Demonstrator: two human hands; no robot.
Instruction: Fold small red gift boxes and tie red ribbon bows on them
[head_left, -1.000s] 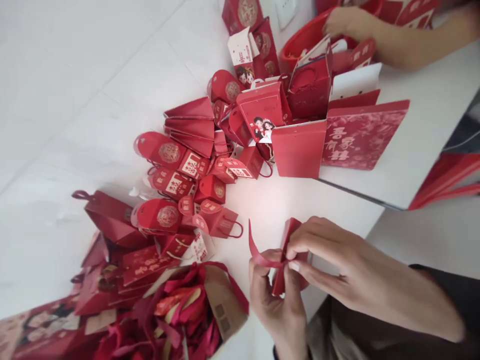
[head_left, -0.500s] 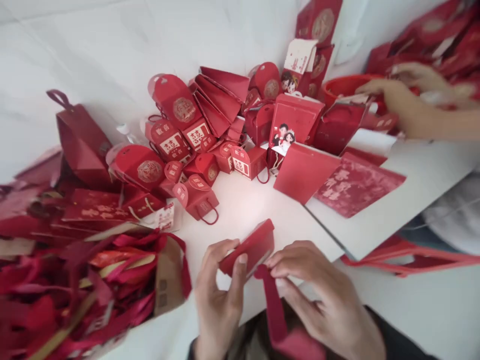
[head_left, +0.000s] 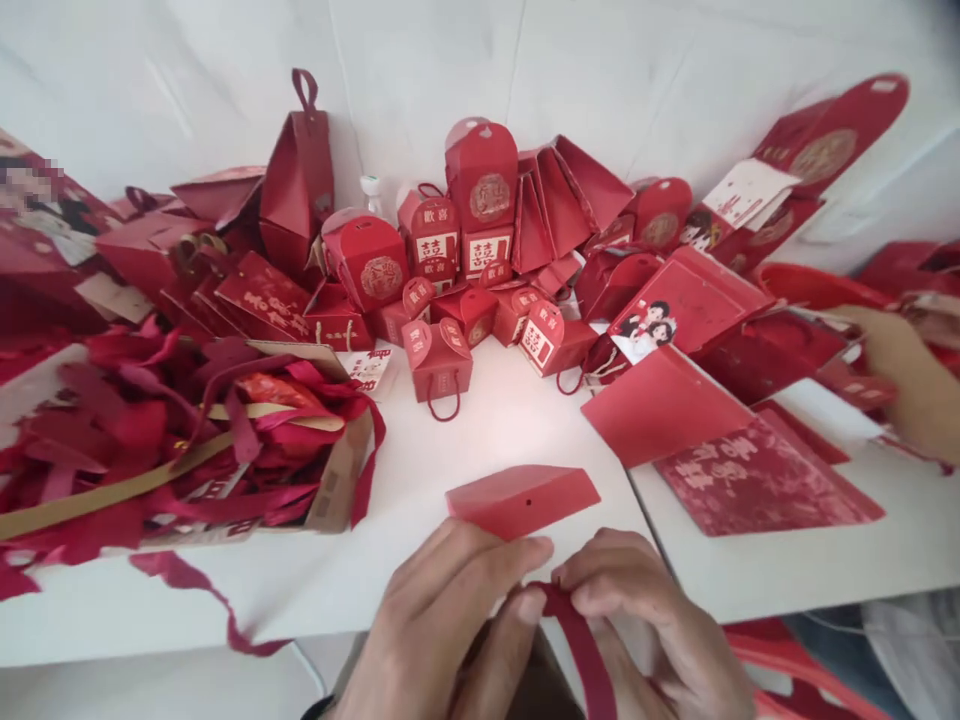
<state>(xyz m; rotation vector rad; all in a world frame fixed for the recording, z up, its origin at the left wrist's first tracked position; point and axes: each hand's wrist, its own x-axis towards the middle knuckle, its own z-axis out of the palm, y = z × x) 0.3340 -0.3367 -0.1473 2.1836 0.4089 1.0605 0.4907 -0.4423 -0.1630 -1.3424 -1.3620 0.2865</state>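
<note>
Both my hands are close together at the table's front edge, on a dark red ribbon (head_left: 589, 655). My left hand (head_left: 442, 620) has its thumb at the ribbon's end, fingers bent over it. Pinched in my right hand (head_left: 645, 610) is the same ribbon, which hangs down between the hands. Just beyond my left fingers a red folded paper box (head_left: 525, 500) with a small dark hole lies on the table; whether those fingers touch it is hard to tell.
Several small red gift boxes (head_left: 439, 365) stand along the wall. At left, a cardboard box (head_left: 341, 475) overflows with ribbons. Red bags and flat cards (head_left: 765, 480) lie at right, across a table seam. One loose ribbon (head_left: 217, 610) hangs over the front edge.
My left hand has let go of the red paper box, which now lies on the table, and has moved to the ribbon. The view has turned left; the other person's hands are out of sight.
</note>
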